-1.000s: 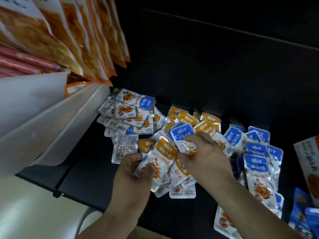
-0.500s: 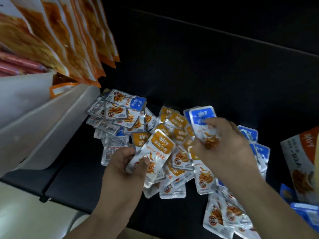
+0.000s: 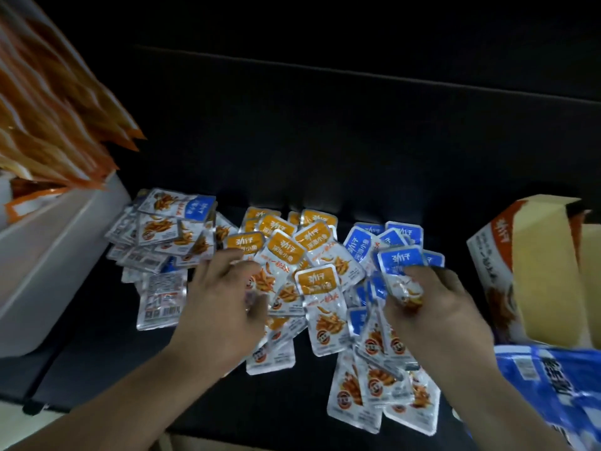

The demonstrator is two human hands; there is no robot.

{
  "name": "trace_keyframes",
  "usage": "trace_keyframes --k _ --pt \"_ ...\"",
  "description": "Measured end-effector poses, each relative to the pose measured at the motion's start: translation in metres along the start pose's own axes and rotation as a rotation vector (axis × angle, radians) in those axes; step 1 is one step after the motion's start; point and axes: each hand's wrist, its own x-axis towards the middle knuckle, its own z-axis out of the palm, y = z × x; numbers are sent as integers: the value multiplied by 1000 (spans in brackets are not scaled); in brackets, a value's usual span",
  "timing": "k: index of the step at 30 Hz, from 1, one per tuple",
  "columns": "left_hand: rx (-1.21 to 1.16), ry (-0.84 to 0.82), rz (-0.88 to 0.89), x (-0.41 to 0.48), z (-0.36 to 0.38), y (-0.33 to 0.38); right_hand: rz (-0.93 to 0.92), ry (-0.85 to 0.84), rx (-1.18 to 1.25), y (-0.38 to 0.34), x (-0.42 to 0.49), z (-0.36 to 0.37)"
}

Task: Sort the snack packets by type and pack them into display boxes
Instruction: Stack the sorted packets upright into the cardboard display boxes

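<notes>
Small silver snack packets lie spread over a dark seat (image 3: 292, 141). An orange-label group (image 3: 292, 252) sits in the middle and a blue-label group (image 3: 367, 245) to its right. A mixed heap (image 3: 169, 229) lies at the left. My right hand (image 3: 435, 307) pinches a blue-label packet (image 3: 401, 265) just above the blue group. My left hand (image 3: 224, 297) rests with curled fingers on the orange packets; whether it grips one cannot be told. An orange-and-white display box (image 3: 507, 255) stands open at the right.
A white bin (image 3: 58, 255) at the left holds large orange bags (image 3: 55, 125). A blue-and-white pack (image 3: 553, 385) lies at the lower right, blurred. The dark seat back rises behind the packets. A pale floor strip shows at the bottom left.
My right hand has carried the blue-label packet to the right, over the blue group. My left hand has lowered onto the orange packets. The view has shifted, showing the box at the right.
</notes>
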Motion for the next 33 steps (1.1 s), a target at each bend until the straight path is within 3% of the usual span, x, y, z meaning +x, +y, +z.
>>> trace_keyframes --k 5,7,11,18,22,25,29,33 --pt "267 -426 397 19 5 51 -43 78 -28 4 -6 10" --pt "328 -542 415 31 13 69 -105 124 -31 3 -13 10" --pt "373 -631 346 40 32 81 -292 16 -52 6 -33 28" --pt "365 -503 431 14 32 59 -299 -32 -15 11 -27 43" --pt "246 -461 449 -4 31 47 -298 -45 -105 4 -21 44" --pt "123 -335 472 -10 32 40 -275 -35 -107 -2 -23 43" --pt "-4 -195 378 -22 21 18 -299 8 -86 -15 -27 39" --pt "14 -110 181 -35 8 -16 -375 16 -39 -45 -25 47"
